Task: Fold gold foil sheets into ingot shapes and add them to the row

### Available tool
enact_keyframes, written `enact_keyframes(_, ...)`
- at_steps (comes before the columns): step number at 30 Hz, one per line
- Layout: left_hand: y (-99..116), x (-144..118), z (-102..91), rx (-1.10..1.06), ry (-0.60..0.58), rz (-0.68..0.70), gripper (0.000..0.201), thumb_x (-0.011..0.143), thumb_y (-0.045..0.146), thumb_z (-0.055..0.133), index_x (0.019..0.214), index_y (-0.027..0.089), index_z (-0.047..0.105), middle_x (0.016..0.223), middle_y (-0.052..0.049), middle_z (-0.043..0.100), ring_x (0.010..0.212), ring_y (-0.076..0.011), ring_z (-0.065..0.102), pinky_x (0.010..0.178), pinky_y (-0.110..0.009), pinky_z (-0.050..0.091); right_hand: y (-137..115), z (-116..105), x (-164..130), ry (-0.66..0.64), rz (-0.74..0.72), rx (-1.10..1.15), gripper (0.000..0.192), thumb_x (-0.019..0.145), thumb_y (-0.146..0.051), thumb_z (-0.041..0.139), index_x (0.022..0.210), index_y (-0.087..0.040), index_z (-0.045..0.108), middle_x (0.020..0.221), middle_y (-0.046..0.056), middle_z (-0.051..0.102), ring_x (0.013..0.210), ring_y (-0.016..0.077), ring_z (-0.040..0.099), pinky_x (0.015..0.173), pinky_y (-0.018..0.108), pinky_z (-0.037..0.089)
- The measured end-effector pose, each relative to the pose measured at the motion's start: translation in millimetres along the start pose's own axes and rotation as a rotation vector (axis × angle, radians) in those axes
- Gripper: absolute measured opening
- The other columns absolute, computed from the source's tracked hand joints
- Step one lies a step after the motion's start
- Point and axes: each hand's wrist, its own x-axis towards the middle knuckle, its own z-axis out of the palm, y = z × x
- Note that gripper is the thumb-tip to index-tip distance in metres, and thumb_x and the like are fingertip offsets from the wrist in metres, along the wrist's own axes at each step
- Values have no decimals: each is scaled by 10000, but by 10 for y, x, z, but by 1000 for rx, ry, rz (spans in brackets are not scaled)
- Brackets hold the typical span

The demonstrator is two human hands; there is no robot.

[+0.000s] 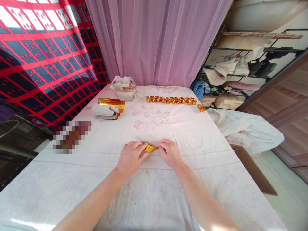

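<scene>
A small piece of folded gold foil paper (pixel 149 148) lies low over the white floral tablecloth (pixel 154 179), between my two hands. My left hand (pixel 132 155) grips its left end with thumb and fingers. At its pointed right end, my right hand (pixel 169 152) pinches the tip with curled fingers. Farther back, a row of folded gold foil pieces (pixel 171 100) runs across the table, and one more gold piece (pixel 201 108) sits at its right end. To the left is a stack of paper sheets (pixel 106 112) with a curled gold foil sheet (pixel 112 103) on top.
A clear plastic bag (pixel 124 88) with papers stands at the back left. A blurred-out patch (pixel 72 136) covers something on the left edge. Purple curtain (pixel 154 41) hangs behind; a shelf rack (pixel 255 49), a white plastic bag (pixel 252 128) and a cardboard box (pixel 255 170) are at right.
</scene>
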Motion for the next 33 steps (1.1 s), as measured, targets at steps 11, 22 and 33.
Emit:
enact_keyframes(11, -93, 242, 112, -52, -30, 7, 236, 916, 296, 617, 1144, 266, 668, 1179, -50, 699, 1073, -245, 615, 903, -407, 466, -198, -24, -34, -95, -62, -43, 274, 852, -86, 529, 970, -238, 725, 950, 32, 722, 884, 185, 639, 804, 327, 454)
enact_keyframes(22, -315, 627, 178, -87, -139, 98, 310, 963, 314, 537, 1262, 293, 615, 1285, -30, 682, 1254, -251, 552, 1078, -474, 320, -145, -211, -34, -140, -45, -85, 508, 725, -69, 538, 1186, -242, 666, 1265, 77, 624, 1166, 255, 528, 954, 415, 405)
enact_keyframes(33, -376, 839, 104, -57, -206, 244, 223, 924, 142, 544, 1066, 275, 654, 1276, 6, 681, 1306, -238, 514, 1149, -509, 236, -93, -182, 141, -189, -256, -261, 206, 924, -209, 577, 1097, -233, 687, 1204, 80, 668, 1136, 254, 562, 941, 420, 396)
